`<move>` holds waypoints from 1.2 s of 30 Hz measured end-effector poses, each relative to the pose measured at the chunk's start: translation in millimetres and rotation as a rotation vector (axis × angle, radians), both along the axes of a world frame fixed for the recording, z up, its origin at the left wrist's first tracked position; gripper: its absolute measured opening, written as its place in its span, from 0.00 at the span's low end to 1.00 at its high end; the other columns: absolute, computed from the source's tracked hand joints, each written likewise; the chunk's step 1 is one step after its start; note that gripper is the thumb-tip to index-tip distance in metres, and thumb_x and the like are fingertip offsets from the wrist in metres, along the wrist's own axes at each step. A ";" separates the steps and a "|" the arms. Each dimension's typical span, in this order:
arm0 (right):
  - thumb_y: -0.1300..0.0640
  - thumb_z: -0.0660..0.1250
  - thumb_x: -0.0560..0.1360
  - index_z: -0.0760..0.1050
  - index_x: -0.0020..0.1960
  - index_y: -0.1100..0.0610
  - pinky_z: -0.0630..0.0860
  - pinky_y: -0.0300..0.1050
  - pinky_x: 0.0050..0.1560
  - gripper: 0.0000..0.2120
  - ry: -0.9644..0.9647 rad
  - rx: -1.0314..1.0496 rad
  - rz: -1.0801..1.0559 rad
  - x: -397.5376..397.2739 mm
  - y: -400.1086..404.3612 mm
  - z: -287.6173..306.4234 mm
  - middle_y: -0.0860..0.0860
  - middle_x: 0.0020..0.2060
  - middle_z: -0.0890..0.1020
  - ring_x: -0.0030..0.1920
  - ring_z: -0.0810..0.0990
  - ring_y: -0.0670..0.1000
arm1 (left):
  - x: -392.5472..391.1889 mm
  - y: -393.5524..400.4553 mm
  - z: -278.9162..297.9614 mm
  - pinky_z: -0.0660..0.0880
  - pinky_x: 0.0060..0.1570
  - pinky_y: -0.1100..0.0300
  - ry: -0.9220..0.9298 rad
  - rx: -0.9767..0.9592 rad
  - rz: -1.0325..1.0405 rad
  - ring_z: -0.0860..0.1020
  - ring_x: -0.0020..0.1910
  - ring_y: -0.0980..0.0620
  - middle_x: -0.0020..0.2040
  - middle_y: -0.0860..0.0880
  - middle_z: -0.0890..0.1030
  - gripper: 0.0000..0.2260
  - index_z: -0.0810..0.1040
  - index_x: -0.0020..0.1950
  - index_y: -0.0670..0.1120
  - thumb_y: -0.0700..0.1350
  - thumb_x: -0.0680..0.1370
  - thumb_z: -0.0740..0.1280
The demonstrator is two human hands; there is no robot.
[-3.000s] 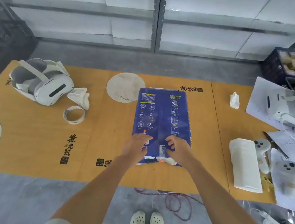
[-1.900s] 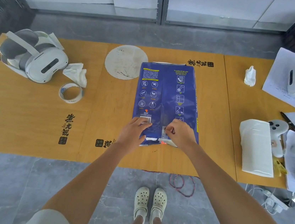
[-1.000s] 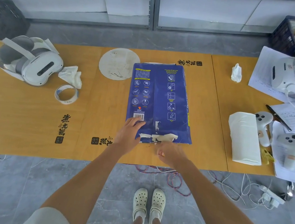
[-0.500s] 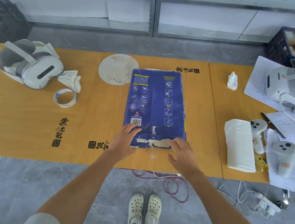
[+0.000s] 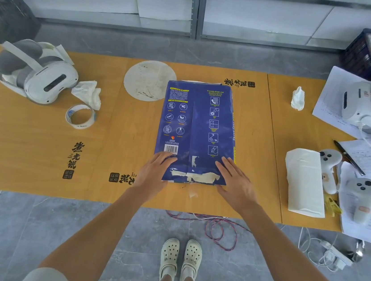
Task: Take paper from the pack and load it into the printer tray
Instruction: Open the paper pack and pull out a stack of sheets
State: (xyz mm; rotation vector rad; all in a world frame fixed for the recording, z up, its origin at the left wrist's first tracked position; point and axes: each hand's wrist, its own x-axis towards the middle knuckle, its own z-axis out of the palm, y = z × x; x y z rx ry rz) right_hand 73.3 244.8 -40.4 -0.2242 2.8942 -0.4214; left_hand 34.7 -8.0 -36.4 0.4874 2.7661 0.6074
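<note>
Barely started, judging by layout; blue paper pack lying flat mid-frame on the orange table, long axis running away from the viewer, printed back panel and barcode facing up; near end of the wrapper scuffed and torn, pale strips of peeled tape or paper showing along the bottom edge, small white scrap loose on the table just below it; wrapper otherwise looks closed, no sheets visibly out; left hand resting flat at the near left corner, fingers spread over the edge beside the barcode, not clenched; right hand flat at the near right corner, fingers splayed on top, palm hanging off onto the table; neither hand actually gripping anything, more pressing and bracing than grasping; cannot tell whether the end flap is fully loose yet; no printer or tray anywhere in view, so loading step entirely outstanding; left to do, as a judgement: open the near end properly, pull out a stack, carry it to the tray, seat it; clutter well apart from the pack: white headset and tape roll at left, tissue roll and controllers at right; nothing blocking the pack.
</note>
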 end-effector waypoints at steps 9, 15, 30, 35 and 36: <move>0.56 0.70 0.67 0.75 0.61 0.66 0.82 0.49 0.45 0.25 0.023 0.145 0.035 3.0 -1.0 0.7 0.61 0.59 0.80 0.60 0.79 0.58 | 3.4 0.5 6.9 0.68 0.68 0.57 -0.049 0.014 0.086 0.60 0.74 0.53 0.74 0.50 0.64 0.25 0.62 0.73 0.46 0.39 0.76 0.63; 0.66 0.58 0.76 0.68 0.69 0.61 0.76 0.48 0.55 0.21 0.024 -0.170 -0.197 3.4 -2.3 4.6 0.59 0.65 0.76 0.65 0.75 0.58 | 4.8 0.5 6.6 0.76 0.44 0.62 -0.020 0.271 0.322 0.81 0.47 0.47 0.56 0.41 0.82 0.20 0.72 0.67 0.42 0.33 0.76 0.60; 0.55 0.69 0.72 0.68 0.27 0.66 0.64 0.42 0.28 0.21 0.000 -0.807 -1.155 -14.0 10.4 7.1 0.58 0.23 0.68 0.28 0.63 0.52 | -27.7 -25.3 3.1 0.69 0.35 0.56 -0.314 0.738 1.088 0.72 0.36 0.46 0.38 0.44 0.77 0.05 0.78 0.37 0.41 0.39 0.72 0.70; 0.52 0.70 0.72 0.78 0.40 0.65 0.79 0.59 0.52 0.15 -0.052 -0.910 -1.407 -20.3 7.9 3.1 0.62 0.46 0.83 0.42 0.79 0.63 | -29.0 -29.7 0.4 0.79 0.48 0.51 -0.515 1.025 1.335 0.79 0.46 0.43 0.47 0.44 0.80 0.15 0.77 0.56 0.33 0.35 0.71 0.72; 0.52 0.70 0.72 0.79 0.42 0.61 0.79 0.56 0.52 0.11 -0.074 -0.936 -1.432 -22.1 8.1 3.1 0.58 0.45 0.83 0.42 0.79 0.58 | -29.2 -30.5 -0.9 0.79 0.49 0.50 -0.544 1.069 1.385 0.79 0.45 0.43 0.50 0.41 0.79 0.17 0.76 0.58 0.32 0.34 0.70 0.72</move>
